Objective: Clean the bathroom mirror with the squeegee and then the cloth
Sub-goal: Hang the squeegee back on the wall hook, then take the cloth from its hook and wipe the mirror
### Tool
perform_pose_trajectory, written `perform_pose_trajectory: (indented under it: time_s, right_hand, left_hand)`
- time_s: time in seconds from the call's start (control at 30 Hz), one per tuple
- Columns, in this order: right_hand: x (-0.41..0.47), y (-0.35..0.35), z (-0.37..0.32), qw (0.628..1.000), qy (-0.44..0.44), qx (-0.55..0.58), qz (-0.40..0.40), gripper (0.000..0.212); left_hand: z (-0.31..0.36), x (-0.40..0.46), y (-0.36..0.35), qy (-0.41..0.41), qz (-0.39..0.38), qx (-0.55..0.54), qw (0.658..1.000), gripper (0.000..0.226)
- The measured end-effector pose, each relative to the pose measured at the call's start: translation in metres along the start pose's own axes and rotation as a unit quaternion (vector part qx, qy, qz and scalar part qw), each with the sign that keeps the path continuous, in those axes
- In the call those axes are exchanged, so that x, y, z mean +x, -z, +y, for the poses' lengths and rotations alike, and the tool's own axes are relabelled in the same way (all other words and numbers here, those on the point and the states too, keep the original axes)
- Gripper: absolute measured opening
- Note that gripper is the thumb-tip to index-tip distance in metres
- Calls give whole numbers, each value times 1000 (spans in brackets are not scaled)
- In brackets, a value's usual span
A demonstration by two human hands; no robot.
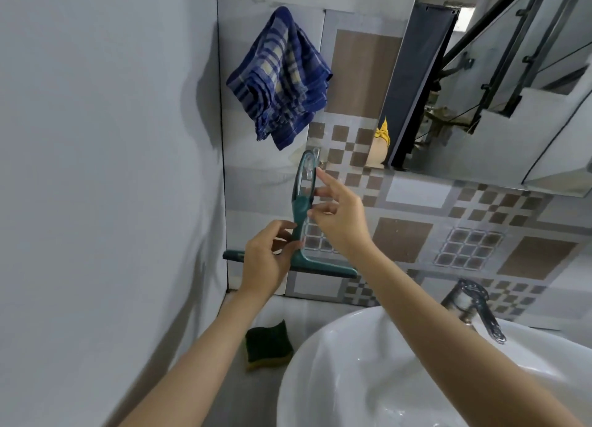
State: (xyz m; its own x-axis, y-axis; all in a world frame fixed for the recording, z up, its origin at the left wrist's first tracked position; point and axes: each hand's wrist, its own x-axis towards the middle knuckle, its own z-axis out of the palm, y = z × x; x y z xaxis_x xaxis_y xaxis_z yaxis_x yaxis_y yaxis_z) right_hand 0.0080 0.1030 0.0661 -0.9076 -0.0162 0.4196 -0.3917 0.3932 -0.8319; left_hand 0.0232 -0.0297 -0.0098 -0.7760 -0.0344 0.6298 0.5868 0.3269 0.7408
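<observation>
- The left hand [267, 261] pinches the lower stem of the squeegee [299, 215], just above its blade.
- The right hand [341, 216] has its fingers spread loosely beside the handle loop, gripping nothing.
- The squeegee hangs upright from a small hook [316, 157] on the tiled wall [403, 234] (blade at the bottom).
- The blue checked cloth [280, 77] hangs above it.
- The mirror [499, 80] is up to the right.
- 1 green sponge [268, 345] lies beside the white sink [352, 378], near the tap [474, 308].
</observation>
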Motion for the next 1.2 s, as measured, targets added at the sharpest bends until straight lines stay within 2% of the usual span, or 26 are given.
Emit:
perform_pose_trajectory:
  time_s: [0.13, 0.6, 0.7, 0.8, 0.93, 1.03, 1.13, 1.2]
  right_hand:
    - [2, -8, 19, 1000, -18, -7, 1, 72]
    - [2, -13, 54, 999, -7, -48, 0, 68]
    - [6, -6, 43, 996, 44, -76, 32, 60]
    - [18, 2, 17, 990, 110, -56, 71, 49]
    - [47, 11, -35, 964, 227, -23, 140, 35]
    - [73, 16, -75, 951, 257, -10, 171, 32]
    - [98, 20, -107, 955, 244, -30, 167, 30]
    - [114, 20, -119, 967, 202, -42, 148, 31]
  left_hand:
    - [-18, -4, -5, 33, -15, -2, 999, 22]
    - [-44, -8, -12, 48, -42, 17, 998, 24]
    - [-35, 4, -2, 41, 6, 7, 999, 29]
    - [-2, 34, 13, -9, 98, -18, 995, 23]
    - [62, 88, 37, -120, 254, -14, 960, 14]
    - [107, 129, 57, -165, 321, -36, 932, 11]
    - [128, 171, 73, -108, 300, -29, 947, 10]
    - [129, 195, 80, -8, 238, -24, 971, 14]
